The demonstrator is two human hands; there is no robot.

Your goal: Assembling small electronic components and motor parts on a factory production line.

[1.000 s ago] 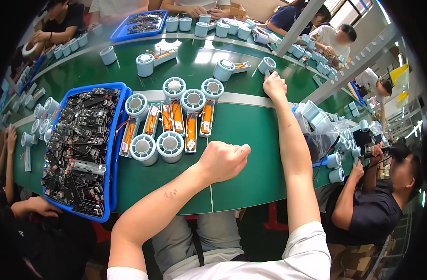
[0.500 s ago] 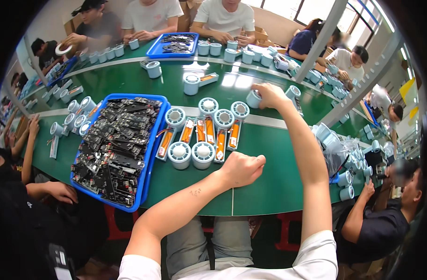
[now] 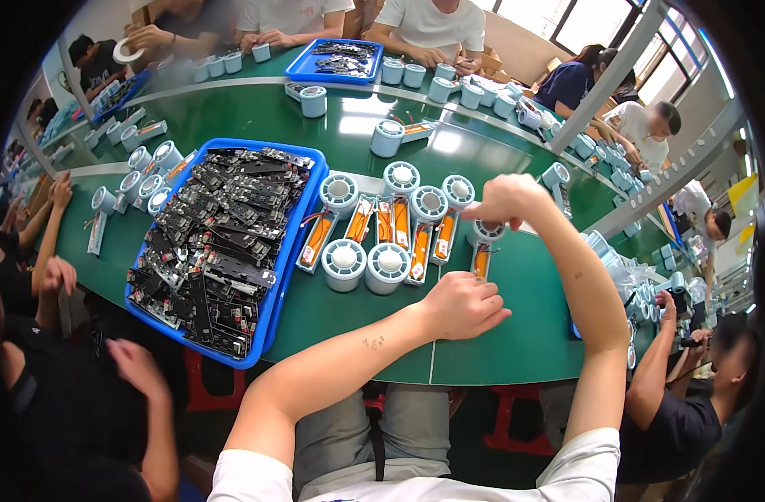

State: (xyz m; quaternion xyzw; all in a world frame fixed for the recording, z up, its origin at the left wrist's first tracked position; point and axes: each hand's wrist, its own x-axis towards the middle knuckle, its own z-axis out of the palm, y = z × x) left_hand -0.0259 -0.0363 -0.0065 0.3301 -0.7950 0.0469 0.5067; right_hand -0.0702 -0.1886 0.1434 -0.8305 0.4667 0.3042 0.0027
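My right hand [image 3: 515, 203] is closed on the round head of a light-blue handheld fan housing [image 3: 481, 261]. Its handle, with an orange battery inside, points toward me. My left hand [image 3: 466, 306] is loosely curled above the green table, its palm side hidden; I cannot see whether anything is in it. Left of my right hand stands a cluster of similar housings [image 3: 428, 203], several with orange batteries in their handles. Two of them [image 3: 387, 266] form the near row. A blue tray [image 3: 269, 322] heaped with black circuit boards [image 3: 223, 243] lies to the left.
Across the green table [image 3: 516, 335], a lone housing [image 3: 387, 139] lies on the far strip, another [image 3: 557, 176] to its right. More housings [image 3: 131, 184] sit at the left. A second blue tray [image 3: 332, 77] stands at the back. Co-workers sit all around; a metal post [image 3: 604, 79] rises at the right.
My right hand has brought a housing from the far strip toward me, beside the cluster. My left hand has shifted slightly right in the picture, as the view has turned.
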